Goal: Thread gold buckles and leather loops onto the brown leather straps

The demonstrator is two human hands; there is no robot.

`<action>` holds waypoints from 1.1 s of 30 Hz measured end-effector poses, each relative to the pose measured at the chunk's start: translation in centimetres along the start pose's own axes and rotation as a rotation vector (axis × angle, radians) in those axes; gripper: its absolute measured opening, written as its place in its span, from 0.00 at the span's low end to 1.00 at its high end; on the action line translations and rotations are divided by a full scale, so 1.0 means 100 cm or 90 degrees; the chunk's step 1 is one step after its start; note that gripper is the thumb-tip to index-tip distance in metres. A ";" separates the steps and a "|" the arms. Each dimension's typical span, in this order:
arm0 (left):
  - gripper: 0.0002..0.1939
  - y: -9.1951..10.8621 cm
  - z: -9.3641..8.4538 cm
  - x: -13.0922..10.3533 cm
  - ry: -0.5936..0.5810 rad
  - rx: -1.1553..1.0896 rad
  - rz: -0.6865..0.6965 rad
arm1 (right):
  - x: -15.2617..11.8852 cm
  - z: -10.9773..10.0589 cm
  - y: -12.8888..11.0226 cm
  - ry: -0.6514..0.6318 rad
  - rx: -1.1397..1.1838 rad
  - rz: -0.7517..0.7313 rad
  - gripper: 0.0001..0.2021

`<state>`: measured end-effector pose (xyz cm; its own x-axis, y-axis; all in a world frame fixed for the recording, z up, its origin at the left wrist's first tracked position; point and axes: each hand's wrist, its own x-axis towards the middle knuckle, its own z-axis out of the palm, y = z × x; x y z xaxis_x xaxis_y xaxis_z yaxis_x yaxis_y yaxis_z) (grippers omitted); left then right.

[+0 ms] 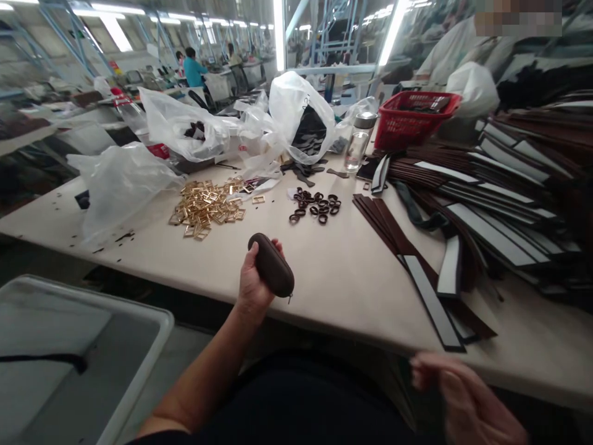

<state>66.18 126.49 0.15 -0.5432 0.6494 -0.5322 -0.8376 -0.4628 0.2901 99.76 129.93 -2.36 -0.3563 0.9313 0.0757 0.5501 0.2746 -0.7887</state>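
My left hand (252, 287) is closed around a dark brown, oval zippered case (272, 266), held above the table's front edge. A small zipper pull hangs from the case's near end. Off to the lower right, my right hand (467, 395) is smeared by motion, beside the table edge; its fingers look bent, but whether they hold anything cannot be made out. Beyond the case lie a heap of gold rectangular buckles (208, 207) and a cluster of small dark brown loops (317, 205). Long brown strips with white patches (428, 296) lie nearest my right hand.
Plastic bags (301, 114), one with dark pieces inside, stand along the back of the table (333, 272). A glass bottle (357, 145) and a red basket (412, 117) are behind the loops. A grey bin (152, 334) stands at lower left. Another person (445, 55) is across the table.
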 end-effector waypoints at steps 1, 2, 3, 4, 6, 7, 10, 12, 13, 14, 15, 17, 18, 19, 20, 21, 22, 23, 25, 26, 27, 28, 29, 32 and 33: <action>0.08 -0.003 0.000 -0.005 -0.006 0.007 -0.001 | 0.007 0.012 -0.014 -0.043 0.064 -0.027 0.13; 0.08 -0.005 -0.001 -0.009 -0.014 0.013 -0.003 | 0.017 0.026 -0.029 -0.122 0.131 -0.058 0.15; 0.08 -0.008 -0.002 -0.014 -0.023 0.020 -0.004 | 0.027 0.042 -0.044 -0.225 0.174 -0.062 0.21; 0.08 -0.010 -0.004 -0.019 -0.031 0.026 -0.005 | 0.037 0.057 -0.058 -0.299 0.218 -0.071 0.25; 0.09 -0.011 -0.009 -0.027 -0.041 0.033 -0.002 | 0.050 0.085 -0.082 -0.428 0.246 -0.090 0.27; 0.09 -0.011 -0.012 -0.031 -0.041 0.031 -0.002 | 0.053 0.096 -0.090 -0.469 0.245 -0.104 0.22; 0.10 -0.008 -0.021 -0.039 -0.048 0.004 -0.008 | 0.048 0.115 -0.103 -0.528 0.225 -0.144 0.10; 0.10 -0.004 -0.028 -0.043 -0.075 -0.017 -0.008 | 0.040 0.120 -0.103 -0.515 0.196 -0.197 0.15; 0.11 -0.002 -0.030 -0.044 -0.095 -0.022 -0.006 | 0.037 0.121 -0.101 -0.493 0.165 -0.243 0.16; 0.13 0.000 -0.033 -0.045 -0.116 -0.025 -0.004 | 0.034 0.121 -0.100 -0.457 0.122 -0.303 0.15; 0.15 0.001 -0.036 -0.046 -0.137 -0.028 -0.003 | 0.031 0.121 -0.098 -0.411 0.074 -0.373 0.15; 0.19 0.002 -0.041 -0.048 -0.174 -0.039 -0.005 | 0.028 0.120 -0.097 -0.312 -0.007 -0.511 0.16; 0.20 0.002 -0.044 -0.048 -0.189 -0.046 -0.008 | 0.027 0.119 -0.098 -0.273 -0.037 -0.569 0.16; 0.21 0.001 -0.046 -0.048 -0.200 -0.051 -0.011 | 0.025 0.118 -0.098 -0.243 -0.061 -0.613 0.16; 0.22 0.000 -0.048 -0.048 -0.206 -0.052 -0.014 | 0.024 0.117 -0.099 -0.223 -0.080 -0.644 0.16; 0.22 -0.001 -0.049 -0.049 -0.210 -0.051 -0.016 | 0.023 0.116 -0.100 -0.210 -0.097 -0.664 0.16; 0.22 -0.002 -0.050 -0.049 -0.212 -0.050 -0.019 | 0.022 0.115 -0.101 -0.202 -0.112 -0.675 0.15; 0.21 -0.003 -0.051 -0.049 -0.212 -0.048 -0.022 | 0.021 0.113 -0.101 -0.197 -0.125 -0.683 0.15; 0.20 -0.004 -0.052 -0.050 -0.211 -0.050 -0.029 | 0.019 0.112 -0.101 -0.186 -0.146 -0.694 0.15; 0.19 -0.005 -0.052 -0.050 -0.209 -0.052 -0.035 | 0.019 0.111 -0.100 -0.183 -0.154 -0.699 0.15; 0.18 -0.005 -0.051 -0.050 -0.203 -0.053 -0.044 | 0.019 0.110 -0.099 -0.180 -0.160 -0.704 0.15; 0.17 -0.006 -0.051 -0.051 -0.192 -0.054 -0.054 | 0.019 0.110 -0.099 -0.179 -0.164 -0.709 0.15; 0.16 -0.006 -0.050 -0.051 -0.177 -0.056 -0.064 | 0.020 0.109 -0.098 -0.177 -0.168 -0.712 0.15; 0.14 -0.005 -0.047 -0.052 -0.121 -0.041 -0.084 | 0.023 0.105 -0.095 -0.176 -0.178 -0.714 0.15; 0.14 -0.005 -0.046 -0.052 -0.104 -0.025 -0.087 | 0.025 0.103 -0.094 -0.174 -0.180 -0.714 0.15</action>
<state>69.70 120.56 -0.92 -0.4296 0.7958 -0.4269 -0.9029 -0.3850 0.1909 85.90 127.18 -1.03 -0.8757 0.0651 0.4784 -0.0364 0.9791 -0.1999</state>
